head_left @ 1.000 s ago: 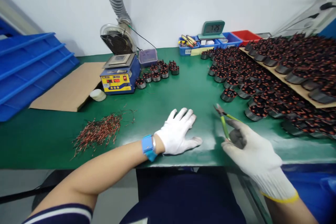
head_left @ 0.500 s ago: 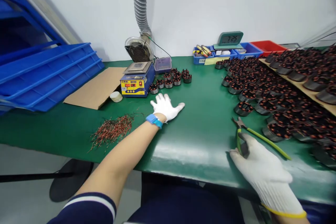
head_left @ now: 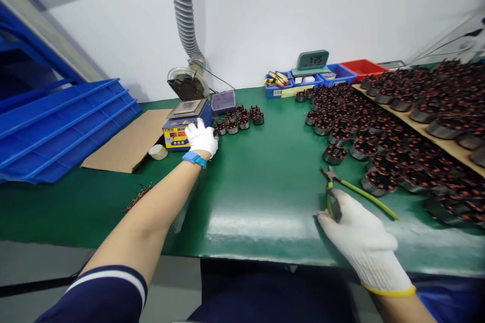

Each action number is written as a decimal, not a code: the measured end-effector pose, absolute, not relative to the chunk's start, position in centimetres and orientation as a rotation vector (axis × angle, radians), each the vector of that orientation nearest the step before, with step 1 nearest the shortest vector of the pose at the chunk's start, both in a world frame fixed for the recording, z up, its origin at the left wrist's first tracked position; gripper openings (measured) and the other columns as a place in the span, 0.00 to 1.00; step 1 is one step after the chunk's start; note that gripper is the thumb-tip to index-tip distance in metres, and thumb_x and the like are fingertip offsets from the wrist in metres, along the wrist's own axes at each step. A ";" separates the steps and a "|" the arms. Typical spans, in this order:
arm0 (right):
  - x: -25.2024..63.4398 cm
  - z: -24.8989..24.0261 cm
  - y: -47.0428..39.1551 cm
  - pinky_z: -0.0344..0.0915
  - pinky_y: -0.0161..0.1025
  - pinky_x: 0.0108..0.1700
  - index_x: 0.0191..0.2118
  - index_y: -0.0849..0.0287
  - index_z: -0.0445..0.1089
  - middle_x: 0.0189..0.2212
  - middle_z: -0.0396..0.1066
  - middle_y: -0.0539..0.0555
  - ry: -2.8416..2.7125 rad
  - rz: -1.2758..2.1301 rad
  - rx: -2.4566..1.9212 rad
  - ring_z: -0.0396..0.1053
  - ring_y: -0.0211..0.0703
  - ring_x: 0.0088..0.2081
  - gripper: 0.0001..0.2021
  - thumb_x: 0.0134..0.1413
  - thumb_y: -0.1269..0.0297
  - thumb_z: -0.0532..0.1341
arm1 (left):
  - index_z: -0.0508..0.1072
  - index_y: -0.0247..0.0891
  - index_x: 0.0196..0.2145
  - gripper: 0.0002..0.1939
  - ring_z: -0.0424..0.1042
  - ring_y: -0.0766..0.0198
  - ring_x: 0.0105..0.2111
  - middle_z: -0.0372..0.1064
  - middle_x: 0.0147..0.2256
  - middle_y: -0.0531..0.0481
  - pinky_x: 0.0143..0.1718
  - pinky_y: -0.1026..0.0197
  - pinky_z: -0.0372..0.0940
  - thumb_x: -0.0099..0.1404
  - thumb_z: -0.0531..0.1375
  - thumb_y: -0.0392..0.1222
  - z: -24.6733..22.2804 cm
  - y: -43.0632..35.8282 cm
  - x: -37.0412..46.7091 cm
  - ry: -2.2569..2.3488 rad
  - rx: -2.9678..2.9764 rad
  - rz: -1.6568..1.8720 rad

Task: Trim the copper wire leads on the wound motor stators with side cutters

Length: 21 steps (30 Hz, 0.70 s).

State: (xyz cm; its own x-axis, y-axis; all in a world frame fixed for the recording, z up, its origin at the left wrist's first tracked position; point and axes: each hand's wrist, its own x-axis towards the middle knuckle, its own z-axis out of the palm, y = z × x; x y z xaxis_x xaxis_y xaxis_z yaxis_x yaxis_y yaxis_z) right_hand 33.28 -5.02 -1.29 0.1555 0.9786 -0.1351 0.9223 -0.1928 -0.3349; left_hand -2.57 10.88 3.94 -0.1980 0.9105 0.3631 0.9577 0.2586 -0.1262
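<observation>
White-gloved, my left hand (head_left: pixel 201 140) is at the right front of the blue and yellow heating unit (head_left: pixel 176 137), covering part of its panel. Its fingers bend over the unit's edge, and whether they grip anything is hidden. Just right of it stand several wound stators (head_left: pixel 243 122). My right hand (head_left: pixel 350 224), also gloved, holds one green handle of the cutting pliers (head_left: pixel 330 175), whose jaws are apart and whose other handle sticks out to the right on the green table (head_left: pixel 265 197).
Rows of stators (head_left: pixel 352 116) fill the right side, some on a board. Blue bins (head_left: pixel 337 74), a red bin (head_left: pixel 364 67) and a clock (head_left: pixel 312 59) line the back. Left are cardboard (head_left: pixel 125 144), a round tin (head_left: pixel 158 152), wire scraps (head_left: pixel 138 198) and blue trays (head_left: pixel 68 128).
My left hand has moved left and away from me, from flat on the table to the heating unit. My forearm now covers most of the wire scraps. The view has shifted a little.
</observation>
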 end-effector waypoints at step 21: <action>29.2 1.7 -5.3 0.69 0.44 0.40 0.54 0.54 0.65 0.50 0.69 0.56 -2.138 0.229 -1.775 0.72 0.52 0.42 0.28 0.49 0.47 0.61 | 0.45 0.33 0.65 0.66 0.62 0.44 0.59 0.51 0.64 0.32 0.56 0.47 0.63 0.38 0.71 0.63 1.5 -1.6 3.8 -1.810 -2.678 -0.937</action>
State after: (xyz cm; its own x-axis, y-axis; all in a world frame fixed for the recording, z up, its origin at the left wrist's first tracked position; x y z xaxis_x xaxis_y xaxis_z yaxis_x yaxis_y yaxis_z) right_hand 29.19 -5.30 1.69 -0.1531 0.9745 0.1641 0.9177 0.2018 -0.3422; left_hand 3.76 -1.60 1.53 0.2757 0.9072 0.3178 0.7833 -0.4036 0.4727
